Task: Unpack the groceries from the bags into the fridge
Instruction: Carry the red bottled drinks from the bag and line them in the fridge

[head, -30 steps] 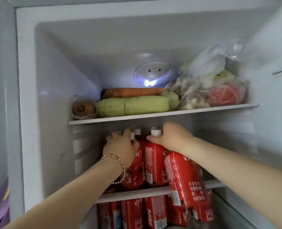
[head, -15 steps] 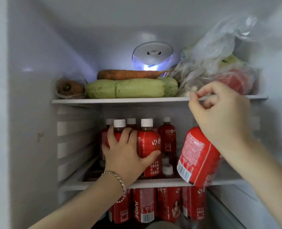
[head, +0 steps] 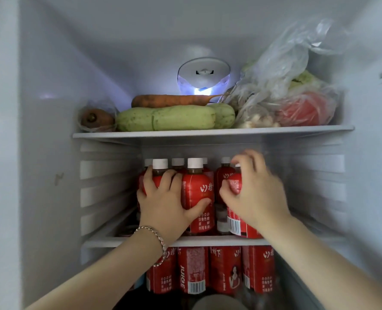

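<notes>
Inside the open fridge, several red juice bottles with white caps stand on the middle shelf (head: 208, 240). My left hand (head: 163, 202) wraps around two front bottles at once, thumb curled round the bottle (head: 198, 189) with white lettering. My right hand (head: 256, 193) grips another red bottle (head: 236, 186) standing upright at the right of the row; its cap is hidden by my fingers. More red bottles (head: 193, 269) stand on the shelf below.
The top shelf (head: 208, 132) carries two carrots (head: 170, 100), pale green squash (head: 167, 118) and plastic bags of vegetables (head: 293, 104). The fridge light (head: 203, 91) glows at the back. Bare shelf lies right of the bottles.
My right hand came down from the top shelf edge with the tilted bottle and stood it upright on the middle shelf. My left hand kept its hold on the front bottles.
</notes>
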Tool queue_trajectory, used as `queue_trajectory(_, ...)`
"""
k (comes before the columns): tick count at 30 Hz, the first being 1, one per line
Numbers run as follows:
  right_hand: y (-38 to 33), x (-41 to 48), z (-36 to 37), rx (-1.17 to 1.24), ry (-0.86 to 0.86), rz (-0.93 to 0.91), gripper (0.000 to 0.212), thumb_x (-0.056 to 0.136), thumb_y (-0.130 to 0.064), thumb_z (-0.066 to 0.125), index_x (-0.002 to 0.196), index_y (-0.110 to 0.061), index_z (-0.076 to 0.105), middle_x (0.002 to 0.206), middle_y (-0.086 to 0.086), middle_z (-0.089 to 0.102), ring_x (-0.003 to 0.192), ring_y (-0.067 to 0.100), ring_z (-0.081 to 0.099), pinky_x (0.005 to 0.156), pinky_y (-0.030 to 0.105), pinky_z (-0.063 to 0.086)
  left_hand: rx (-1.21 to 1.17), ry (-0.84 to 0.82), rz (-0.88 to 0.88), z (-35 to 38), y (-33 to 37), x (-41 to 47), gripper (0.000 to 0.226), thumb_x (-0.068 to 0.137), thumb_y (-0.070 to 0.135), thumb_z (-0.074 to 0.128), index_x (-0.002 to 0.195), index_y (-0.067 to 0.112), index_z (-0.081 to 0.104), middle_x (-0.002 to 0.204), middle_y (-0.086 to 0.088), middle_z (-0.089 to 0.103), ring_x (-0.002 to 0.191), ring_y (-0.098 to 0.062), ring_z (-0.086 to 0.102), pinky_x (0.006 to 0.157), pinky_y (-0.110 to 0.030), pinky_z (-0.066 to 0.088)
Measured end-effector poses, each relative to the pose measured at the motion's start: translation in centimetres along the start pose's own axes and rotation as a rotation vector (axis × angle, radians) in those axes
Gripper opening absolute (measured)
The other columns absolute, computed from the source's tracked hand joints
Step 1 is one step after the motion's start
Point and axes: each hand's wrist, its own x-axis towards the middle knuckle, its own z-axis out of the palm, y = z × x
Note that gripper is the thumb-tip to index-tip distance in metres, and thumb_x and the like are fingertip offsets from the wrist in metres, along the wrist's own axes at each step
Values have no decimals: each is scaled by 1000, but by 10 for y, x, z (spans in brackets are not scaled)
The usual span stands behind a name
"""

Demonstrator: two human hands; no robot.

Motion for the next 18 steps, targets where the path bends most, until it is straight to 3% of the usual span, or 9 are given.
queue_trajectory(2, 0, -3, 7, -34, -166, 95, 49, 89, -40, 50, 133, -22, 40, 138, 14, 38, 110, 36, 54, 78, 42, 49, -9, 5, 0, 1, 0, 0, 106, 54, 85, 5, 139, 29, 31, 146, 12, 25, 138, -28, -4, 108, -53, 24)
queue_trajectory(5, 3, 20, 16, 218, -456, 325, 57, 99, -35, 33, 149, -29, 4, 151, 14, 15, 132, 39, 31, 104, 45, 34, -36, 9, -6, 0, 0, 1, 106, 54, 85, 7, 139, 29, 33, 146, 13, 27, 139, -28, -3, 108, -53, 24)
queue_trajectory(7, 11, 39, 36, 386, -582, 407, 68, 98, -28, 34, 149, -30, -11, 155, 16, 9, 136, 39, 26, 112, 45, 28, -47, 3, -9, -1, -1, 0, 104, 56, 86, 10, 140, 29, 32, 146, 13, 26, 139, -27, -4, 108, -53, 23)
queue_trajectory(10, 18, 47, 68, 418, -769, 387, 87, 93, -18, 45, 146, -27, -23, 156, 21, 8, 136, 35, 32, 111, 41, 32, -56, -20, -18, -2, 0, -1, 95, 62, 83, 22, 141, 30, 30, 147, 13, 23, 140, -26, -5, 110, -52, 20)
queue_trajectory(12, 16, 42, 81, 342, -857, 335, 87, 93, -17, 49, 148, -14, -19, 149, 23, 28, 129, 33, 43, 106, 37, 38, -58, -31, -16, -3, 0, -1, 94, 63, 82, 24, 141, 31, 29, 148, 14, 22, 140, -26, -6, 111, -52, 19)
queue_trajectory(14, 13, 38, 87, 275, -821, 279, 72, 95, -17, 48, 149, -3, 2, 141, 21, 41, 125, 31, 47, 103, 36, 38, -66, -24, -14, -2, -1, 0, 97, 61, 84, 20, 141, 31, 29, 148, 14, 22, 140, -26, -6, 111, -52, 18)
queue_trajectory(17, 16, 32, 88, 279, -840, 276, 60, 96, -24, 48, 147, -10, 19, 135, 17, 48, 121, 29, 50, 97, 33, 40, -78, -12, -12, -2, -2, 0, 104, 54, 86, 10, 141, 32, 30, 147, 14, 24, 140, -26, -5, 111, -54, 19)
queue_trajectory(18, 15, 32, 84, 317, -824, 283, 50, 95, -24, 50, 141, -10, 33, 131, 16, 53, 117, 27, 53, 93, 30, 41, -73, -13, -13, -1, -2, 0, 105, 53, 86, 8, 141, 32, 29, 148, 14, 23, 140, -26, -4, 111, -53, 19)
